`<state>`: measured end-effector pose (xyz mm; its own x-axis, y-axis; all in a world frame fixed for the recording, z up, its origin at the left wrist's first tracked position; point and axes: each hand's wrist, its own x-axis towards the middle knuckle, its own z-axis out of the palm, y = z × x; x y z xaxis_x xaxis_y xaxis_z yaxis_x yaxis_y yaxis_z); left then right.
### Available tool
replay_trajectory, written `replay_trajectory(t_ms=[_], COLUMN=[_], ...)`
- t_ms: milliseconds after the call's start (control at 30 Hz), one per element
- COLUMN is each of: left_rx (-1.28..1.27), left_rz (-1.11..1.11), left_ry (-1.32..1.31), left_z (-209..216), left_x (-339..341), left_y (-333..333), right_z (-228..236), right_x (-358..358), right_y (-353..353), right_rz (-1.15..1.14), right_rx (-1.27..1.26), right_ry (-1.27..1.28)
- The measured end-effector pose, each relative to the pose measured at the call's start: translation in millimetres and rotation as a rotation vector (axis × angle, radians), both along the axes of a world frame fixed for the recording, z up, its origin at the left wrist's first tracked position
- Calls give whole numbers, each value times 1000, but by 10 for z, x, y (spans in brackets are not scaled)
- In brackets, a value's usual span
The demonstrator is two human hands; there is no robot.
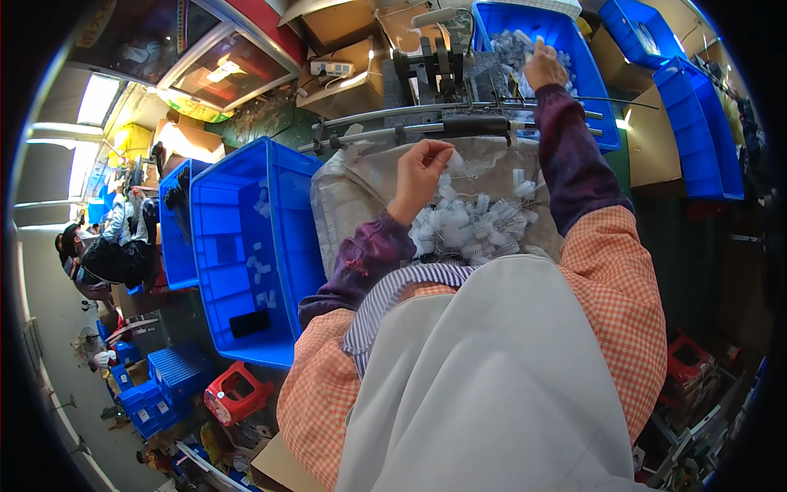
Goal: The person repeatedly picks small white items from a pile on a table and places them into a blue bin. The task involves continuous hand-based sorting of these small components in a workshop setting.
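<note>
My left hand [420, 174] is closed in a pinch above the cloth-covered surface, with a small translucent white plastic piece [457, 161] at its fingertips. Below it, on the grey-beige cloth [348, 193] in front of me, lies a heap of white comb-like plastic pieces [471, 221] with fine teeth or bristles. My right arm stretches forward over metal rods to a blue bin [586, 82] at the far right. There my right hand [545, 70] is over more white pieces [510, 51], its fingers drawn together. What they hold, if anything, is too small to make out.
A dark bench machine [434, 74] with horizontal metal rods [393, 117] stands beyond the cloth. To the left, a deep blue crate [234, 184] holds a few white pieces and a black flat object [249, 324]. Red stools [238, 394], cardboard boxes [348, 90] and another person [102, 254] are around.
</note>
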<state>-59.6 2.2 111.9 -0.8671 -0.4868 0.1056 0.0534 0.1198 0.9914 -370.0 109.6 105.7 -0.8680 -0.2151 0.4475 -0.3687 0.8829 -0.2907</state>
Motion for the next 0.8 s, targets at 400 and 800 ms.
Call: replay_trajectory(t_ms=[400,800], left_rx=[-260,-598], left_rz=[61,-192], left_ry=[-56,-312], left_z=[-140,-581], left_x=[-106,263], left_y=[-17,-41], right_z=[-87,-607], right_x=[915,399], right_y=[-49,-541], right_rz=[963,448], right_rx=[-214,200], right_ry=[-614,-4])
